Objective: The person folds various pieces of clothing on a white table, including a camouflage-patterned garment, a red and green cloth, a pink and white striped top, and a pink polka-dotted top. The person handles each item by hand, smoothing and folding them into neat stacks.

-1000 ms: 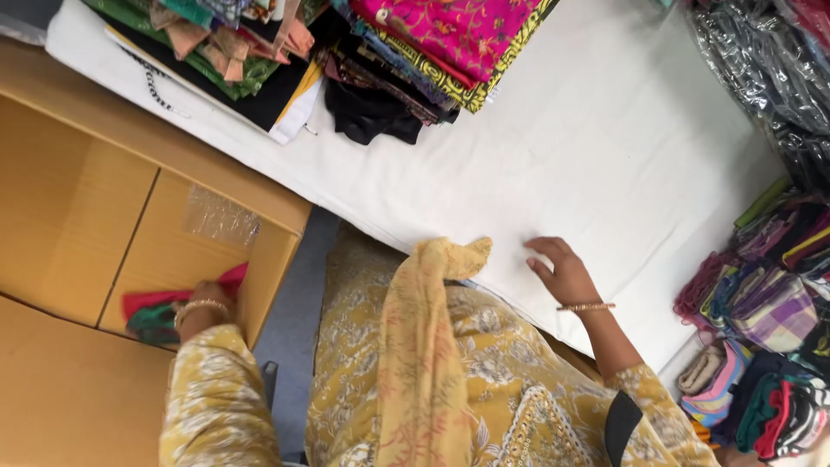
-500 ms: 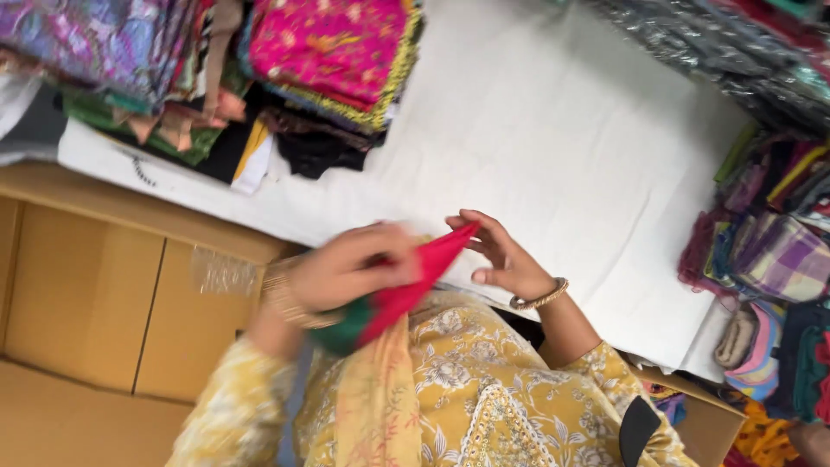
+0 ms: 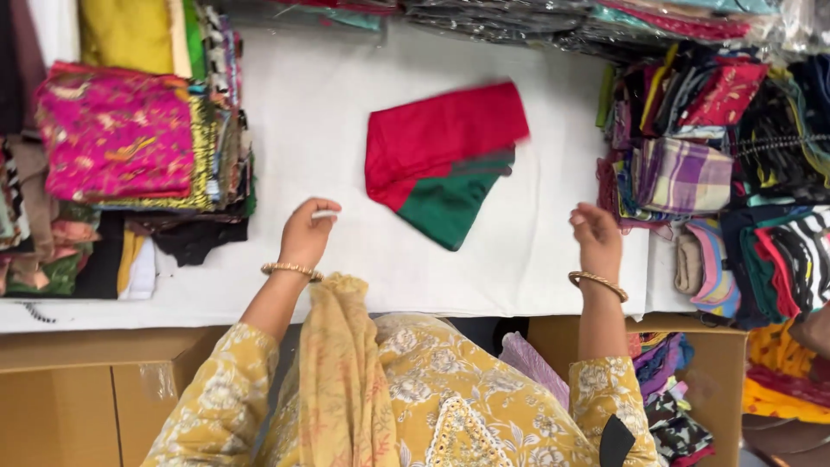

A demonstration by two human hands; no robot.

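Red and green folded cloth [image 3: 437,160] lies on the white bench [image 3: 536,251], about midway between the two hands and a little beyond them, its edges blurred, with neither hand touching it. It is doubled over so the red part covers the upper half and the green shows as a corner pointing back toward the person; that flat fold suits the way every other cloth here is kept, in stacked, squared piles. The left hand [image 3: 307,232] hovers low over the bench just short of the cloth, fingers loosely curled and holding no cloth; a small pale bit shows at its fingertips, too small to make out. The right hand [image 3: 595,235] is raised off to the other side, fingers bent and half open, with nothing in it. Each wrist carries a gold bangle, and the person wears a yellow flowered top with a mustard scarf [image 3: 341,380] hanging down the front.

The bench is covered in plain white, which leaves a bare working patch in the middle. A pile of folded fabrics [image 3: 117,138] topped by a bright pink embroidered piece sits to the left, and checked and striped bundles [image 3: 692,173] crowd the right. Plastic-wrapped packs [image 3: 519,22] line the far edge, and cardboard boxes [image 3: 95,398] stand below the near edge
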